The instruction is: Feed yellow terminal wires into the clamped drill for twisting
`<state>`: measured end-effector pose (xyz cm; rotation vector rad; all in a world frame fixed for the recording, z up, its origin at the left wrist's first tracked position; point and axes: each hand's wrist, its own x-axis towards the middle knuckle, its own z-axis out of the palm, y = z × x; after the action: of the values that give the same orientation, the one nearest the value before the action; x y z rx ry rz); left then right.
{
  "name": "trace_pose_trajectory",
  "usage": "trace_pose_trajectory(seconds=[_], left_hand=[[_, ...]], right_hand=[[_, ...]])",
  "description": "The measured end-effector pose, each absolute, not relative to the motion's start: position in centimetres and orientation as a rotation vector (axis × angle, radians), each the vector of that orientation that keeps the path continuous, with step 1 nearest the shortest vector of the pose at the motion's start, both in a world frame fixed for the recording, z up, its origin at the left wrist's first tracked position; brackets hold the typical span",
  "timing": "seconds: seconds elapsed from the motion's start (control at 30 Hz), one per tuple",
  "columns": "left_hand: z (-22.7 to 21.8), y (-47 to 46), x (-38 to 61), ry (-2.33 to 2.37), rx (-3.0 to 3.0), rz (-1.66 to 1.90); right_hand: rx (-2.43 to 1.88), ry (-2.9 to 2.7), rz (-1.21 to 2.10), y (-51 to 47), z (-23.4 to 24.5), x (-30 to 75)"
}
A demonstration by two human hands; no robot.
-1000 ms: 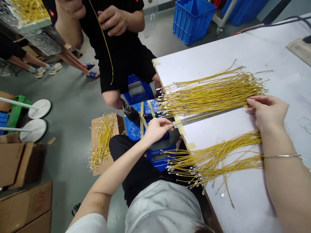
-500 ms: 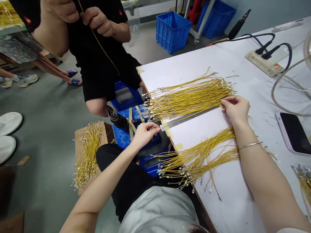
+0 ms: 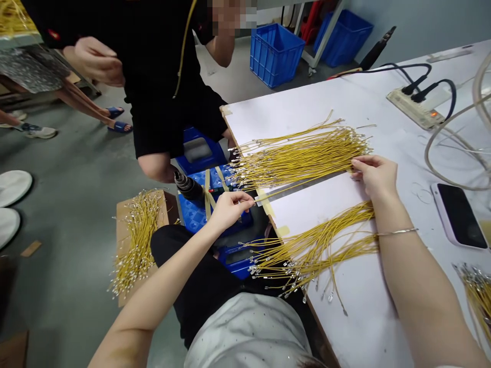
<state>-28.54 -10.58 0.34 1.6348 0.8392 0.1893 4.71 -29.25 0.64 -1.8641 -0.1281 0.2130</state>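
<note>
A single yellow wire (image 3: pixel 303 182) is stretched between my two hands, along a grey metal strip (image 3: pixel 312 185) on the white table. My left hand (image 3: pixel 231 208) pinches its near end just off the table's edge. With thumb and fingertips, my right hand (image 3: pixel 375 173) holds the other end. Directly beyond lies a thick bundle of yellow wires (image 3: pixel 303 153) with metal terminals at their ends. On the near side, a looser bundle of yellow wires (image 3: pixel 322 235) passes by my right wrist, its terminals overhanging the edge.
A co-worker (image 3: pixel 161 61) sits opposite with a yellow wire. More wires lie on a cardboard box (image 3: pixel 123 214) at left. A dark-nosed tool (image 3: pixel 187 185) rests on a blue stool (image 3: pixel 192 204). A power strip (image 3: pixel 416 108), phone (image 3: pixel 460 214) and blue crates (image 3: pixel 274 61) stand right and behind.
Both my hands keep nearly the same place on the stretched wire. The co-worker's hands have moved apart, and the wire there now hangs further right. The view has shifted slightly.
</note>
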Motion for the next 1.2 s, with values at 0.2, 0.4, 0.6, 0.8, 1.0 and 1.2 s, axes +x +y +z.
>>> trace_pose_trajectory(seconds=[0.2,0.4,0.6,0.8,1.0,1.2], left_hand=[[1.3,-10.3,-29.2,0.822,1.643,0.218],[2.5,-9.1,-31.7,0.787,1.612,0.284],[3.0,-7.5,-35.5,0.818,1.6,0.346],[3.1,-5.9,-38.7,0.819,1.567,0.385],[3.6,-3.9,-40.6,0.855,1.512,0.401],[3.8,-1.4,-42.0,0.954,1.519,0.372]], right_hand=[[-1.758,-0.08,0.304,-29.3,2.7,3.9],[-1.625,0.001,0.458,-28.1,5.3,1.8],[-1.496,0.061,0.587,-26.2,6.6,-0.3],[-1.487,0.001,0.62,-23.4,6.2,-2.1],[-1.514,-0.055,0.674,-20.0,6.4,-4.2],[-1.521,-0.068,0.686,-16.9,5.9,-5.5]])
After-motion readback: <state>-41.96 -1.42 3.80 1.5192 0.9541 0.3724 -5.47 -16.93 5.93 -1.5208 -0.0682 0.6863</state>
